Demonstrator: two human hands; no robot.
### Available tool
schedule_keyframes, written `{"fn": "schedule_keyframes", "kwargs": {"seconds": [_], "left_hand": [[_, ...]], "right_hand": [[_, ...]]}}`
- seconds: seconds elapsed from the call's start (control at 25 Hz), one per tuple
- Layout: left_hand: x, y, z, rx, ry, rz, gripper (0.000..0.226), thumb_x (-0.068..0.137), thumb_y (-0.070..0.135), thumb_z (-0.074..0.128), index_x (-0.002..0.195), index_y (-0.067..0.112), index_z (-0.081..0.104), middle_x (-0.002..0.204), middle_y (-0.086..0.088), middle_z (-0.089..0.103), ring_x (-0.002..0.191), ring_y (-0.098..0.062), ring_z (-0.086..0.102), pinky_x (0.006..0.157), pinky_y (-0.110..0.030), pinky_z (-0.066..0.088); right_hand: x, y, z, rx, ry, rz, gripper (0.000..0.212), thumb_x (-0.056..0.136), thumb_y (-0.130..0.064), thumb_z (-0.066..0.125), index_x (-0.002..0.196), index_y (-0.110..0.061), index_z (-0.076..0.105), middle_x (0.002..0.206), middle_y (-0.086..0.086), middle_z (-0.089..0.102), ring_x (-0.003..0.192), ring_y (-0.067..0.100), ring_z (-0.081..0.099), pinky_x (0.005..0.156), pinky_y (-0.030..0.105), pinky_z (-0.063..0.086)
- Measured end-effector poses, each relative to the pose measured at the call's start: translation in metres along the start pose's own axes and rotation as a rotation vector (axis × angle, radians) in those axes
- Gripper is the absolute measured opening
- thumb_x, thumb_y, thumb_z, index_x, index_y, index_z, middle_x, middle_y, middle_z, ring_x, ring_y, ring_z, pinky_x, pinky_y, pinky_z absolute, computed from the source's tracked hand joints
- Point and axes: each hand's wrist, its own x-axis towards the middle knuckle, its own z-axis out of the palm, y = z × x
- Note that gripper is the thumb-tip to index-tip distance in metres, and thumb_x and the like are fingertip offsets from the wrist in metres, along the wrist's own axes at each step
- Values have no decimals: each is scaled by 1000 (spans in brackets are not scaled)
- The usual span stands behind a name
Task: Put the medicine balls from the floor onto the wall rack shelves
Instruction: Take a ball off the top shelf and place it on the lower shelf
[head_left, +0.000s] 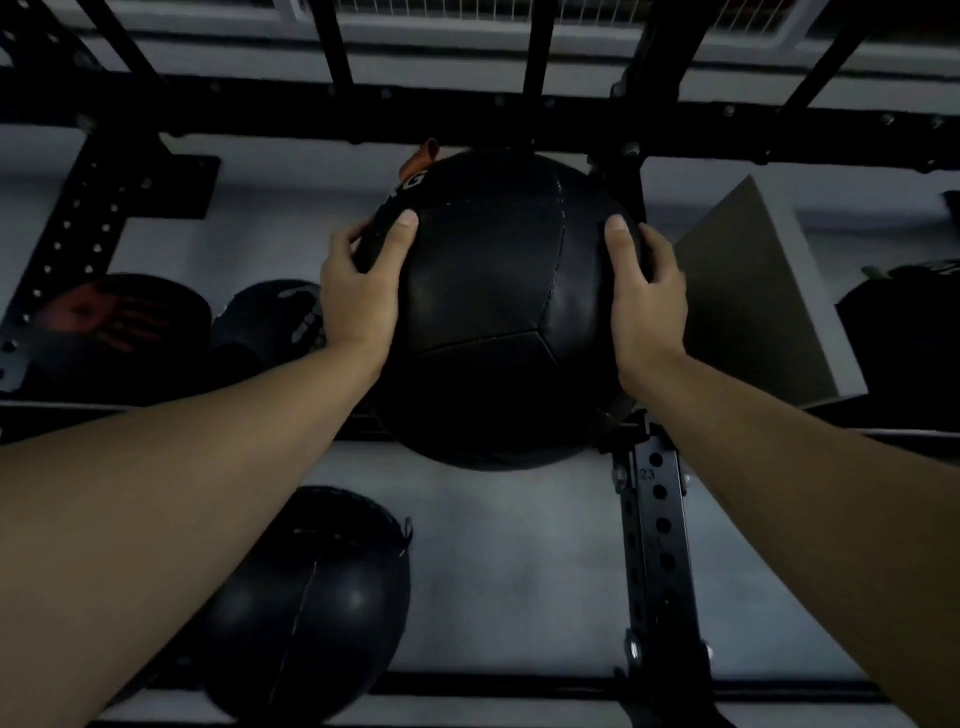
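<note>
Rack (655, 525) of black steel uprights and crossbars fills the wall. Against it, at a middle shelf, sits a black medicine ball (498, 312), clasped from both sides: left hand (363, 291) and right hand (647, 296) spread flat on its flanks. Another black ball (311, 603) rests on a lower shelf, beneath the left forearm.

place: you're in a gym storage corner
rack: black perforated steel uprights (655, 545) against a pale wall
gear: you see black medicine balls (306, 603) shelved
</note>
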Motion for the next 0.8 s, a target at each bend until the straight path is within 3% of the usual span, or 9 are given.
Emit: {"fn": "schedule_keyframes", "kwargs": {"seconds": [0.12, 0.28, 0.44, 0.6, 0.8], "left_hand": [[-18, -2, -15, 20, 6, -54, 52, 101, 55, 69, 141, 21, 63, 127, 5, 71, 115, -8, 69, 103, -29, 58], [-37, -6, -26, 54, -29, -60, 54, 102, 56, 68, 144, 23, 61, 140, 2, 69, 127, -12, 68, 108, -26, 57], [-48, -13, -30, 79, -36, -17, 56, 97, 59, 69, 142, 26, 63, 135, 6, 69, 126, -8, 68, 104, -20, 55], [-63, -10, -30, 81, -19, -40, 59, 93, 63, 71, 140, 28, 65, 142, 3, 68, 134, -13, 65, 116, -30, 53], [-94, -9, -38, 82, -16, -131, 62, 89, 67, 70, 139, 32, 65, 144, 3, 67, 136, -15, 63, 116, -30, 50]], "right_hand": [[-27, 0, -2, -22, -15, 33, 79, 96, -75, 54, 165, -39, 42, 171, 1, 42, 158, 29, 41, 130, 56, 34], [-50, 10, -10, -33, 1, 12, 78, 96, -74, 54, 165, -37, 44, 170, 2, 43, 156, 27, 43, 129, 52, 37], [-65, 23, -18, -1, 48, 1, 86, 85, -80, 56, 161, -39, 49, 163, -2, 51, 148, 21, 53, 126, 46, 44], [-81, 21, -29, 35, 80, 18, 90, 79, -82, 57, 157, -38, 54, 159, -3, 56, 145, 18, 56, 125, 44, 45], [-105, 18, -47, -7, 67, 78, 85, 84, -80, 58, 159, -39, 53, 161, -5, 53, 150, 20, 51, 128, 49, 39]]}}
